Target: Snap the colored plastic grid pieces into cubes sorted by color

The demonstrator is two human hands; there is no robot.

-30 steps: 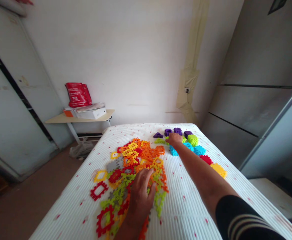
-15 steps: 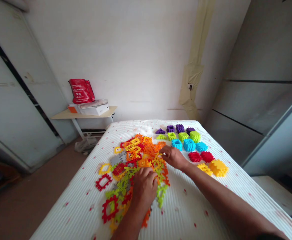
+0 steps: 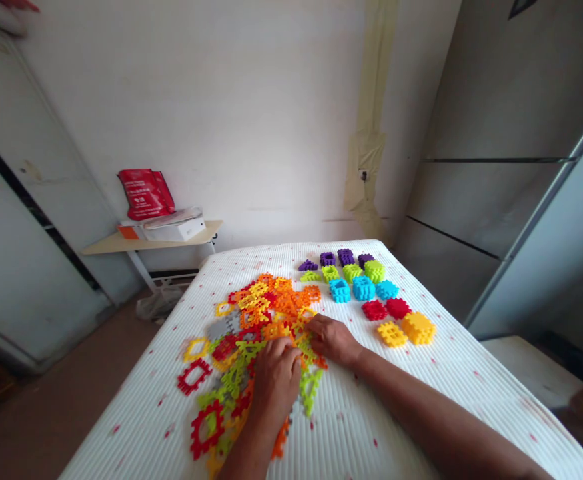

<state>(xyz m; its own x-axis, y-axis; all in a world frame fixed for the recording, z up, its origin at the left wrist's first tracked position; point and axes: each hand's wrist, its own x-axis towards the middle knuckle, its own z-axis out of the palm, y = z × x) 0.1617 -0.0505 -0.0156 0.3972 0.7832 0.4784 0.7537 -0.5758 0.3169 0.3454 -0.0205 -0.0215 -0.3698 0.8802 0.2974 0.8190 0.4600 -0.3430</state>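
Observation:
A loose heap of flat plastic interlocking pieces with notched edges (image 3: 238,363), in orange, green, red, yellow and grey, spreads over the white table cover (image 3: 396,407). My left hand (image 3: 277,373) rests over the middle of the heap with its fingers curled down into it; the fingertips and anything under them are hidden. Beside it, my right hand (image 3: 335,340) lies at the heap's right edge, fingers bent inward next to a yellow frame piece (image 3: 308,313). What its fingertips hold is too small to make out. A green triangular piece (image 3: 311,390) lies just below.
Sorted stacks stand to the right: purple (image 3: 346,257), green (image 3: 374,271), blue (image 3: 364,288), red (image 3: 398,307) and yellow (image 3: 418,327). A red bag (image 3: 145,195) and a white box (image 3: 176,229) sit on a side table (image 3: 104,245). A grey cabinet (image 3: 451,200) rises at right.
My right hand has come down and closer to my left hand, its fingers now curled in at the heap's edge. My left hand stays on the heap. The whole view has shifted slightly.

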